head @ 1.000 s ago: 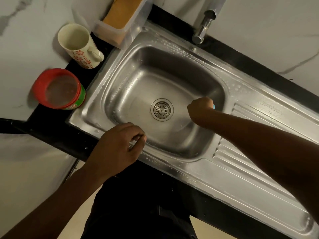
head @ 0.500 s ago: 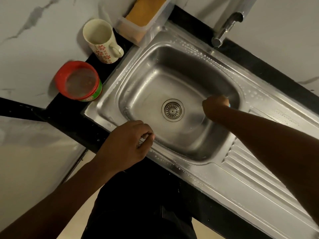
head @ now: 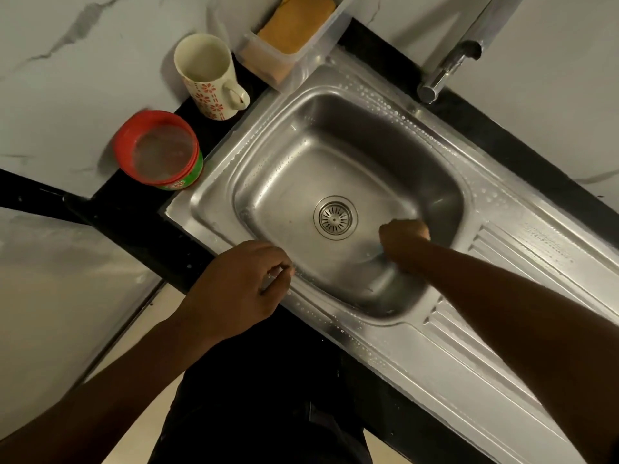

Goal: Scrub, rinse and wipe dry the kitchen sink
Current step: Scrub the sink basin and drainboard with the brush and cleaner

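Sink [head: 207, 212] of wet steel: rigid, fixed, probably slippery. Right hand [head: 403, 237] fisted on barely visible scrubber [head: 380, 252]; left hand [head: 241, 289] loosely curled, bracing front rim.

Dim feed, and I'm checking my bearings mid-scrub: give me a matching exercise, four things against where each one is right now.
Things:
1. mug
2. drain strainer
3. left hand
4. right hand

Places:
A. middle of the sink floor
B. resting on the sink's near rim
C. on the black counter, beside the red-lidded tub
D. down in the sink, right of the drain, fisted on a barely visible blue scrubber

Pairs: 1-C, 2-A, 3-B, 4-D
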